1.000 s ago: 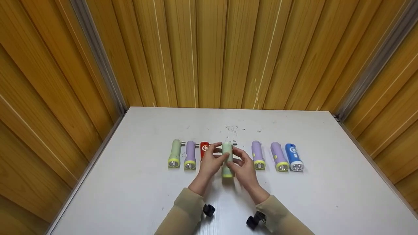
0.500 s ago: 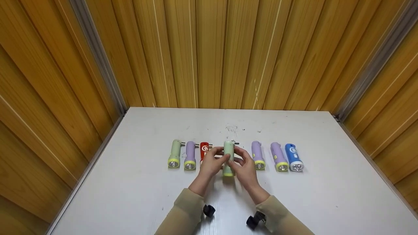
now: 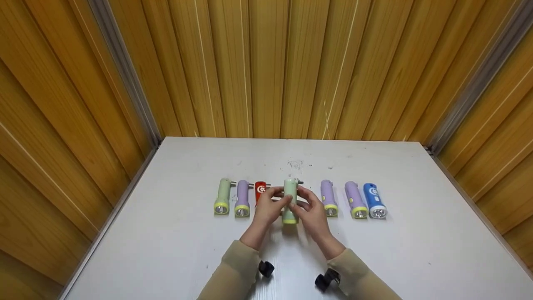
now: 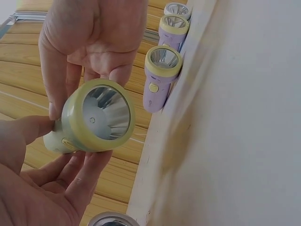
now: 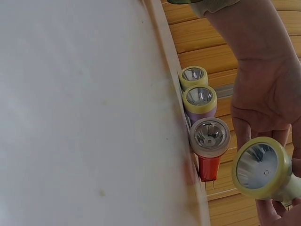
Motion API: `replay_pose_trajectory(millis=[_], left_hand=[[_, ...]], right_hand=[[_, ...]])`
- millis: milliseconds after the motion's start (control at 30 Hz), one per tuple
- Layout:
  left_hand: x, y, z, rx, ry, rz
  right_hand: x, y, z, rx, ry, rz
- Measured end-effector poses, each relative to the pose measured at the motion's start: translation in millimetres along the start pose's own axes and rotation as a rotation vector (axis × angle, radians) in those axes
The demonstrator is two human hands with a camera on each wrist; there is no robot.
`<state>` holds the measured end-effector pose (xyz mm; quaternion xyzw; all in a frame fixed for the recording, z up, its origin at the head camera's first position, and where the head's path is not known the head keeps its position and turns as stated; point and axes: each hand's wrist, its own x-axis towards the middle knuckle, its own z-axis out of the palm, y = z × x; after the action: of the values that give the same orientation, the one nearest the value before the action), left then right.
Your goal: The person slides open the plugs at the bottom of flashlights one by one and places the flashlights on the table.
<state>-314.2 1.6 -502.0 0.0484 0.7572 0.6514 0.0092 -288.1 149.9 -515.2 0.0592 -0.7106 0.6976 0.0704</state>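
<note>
A pale green flashlight (image 3: 290, 189) with a yellow head ring is held between my two hands in the middle of the head view, above the white table (image 3: 187, 250). Its lens points toward me, and metal prongs (image 3: 300, 182) stick out to the right near its tail. My left hand (image 3: 268, 208) grips it from the left, thumb on top. From the other side my right hand (image 3: 313, 211) holds it, its thumb also on the body. In the left wrist view the lens (image 4: 107, 113) looks unlit. Just behind my left hand lies a red flashlight (image 3: 260, 187), partly covered.
Left of the red one lie a green flashlight (image 3: 224, 193) and a purple flashlight (image 3: 242, 193). To the right are two more purple flashlights, the nearer (image 3: 327, 193) and the farther (image 3: 354, 196), then a blue flashlight (image 3: 373, 196). Wood-patterned panels (image 3: 266, 71) wall the table.
The held flashlight has tipped or risen slightly, its head end a little higher in view. My left fingers have come down from beside its tail, showing more of the red flashlight.
</note>
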Motion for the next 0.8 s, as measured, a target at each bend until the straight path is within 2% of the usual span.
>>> replay_pose_trajectory(millis=[167,400,633,800], left_hand=[[1.2,1.6,-3.2,-0.017,0.016,-0.019],[4.3,3.9,-9.6,-0.020,0.038,-0.037],[7.0,1.7,-13.4,-0.033,0.060,-0.046],[6.9,1.4,-12.8,-0.040,0.071,-0.044]], right_hand=[[3,-4,-5,0.042,-0.048,0.024],[2,-8,-7,0.048,-0.107,0.113],[0,-10,-7,0.058,-0.179,0.135],[0,-10,-6,0.034,-0.172,0.135]])
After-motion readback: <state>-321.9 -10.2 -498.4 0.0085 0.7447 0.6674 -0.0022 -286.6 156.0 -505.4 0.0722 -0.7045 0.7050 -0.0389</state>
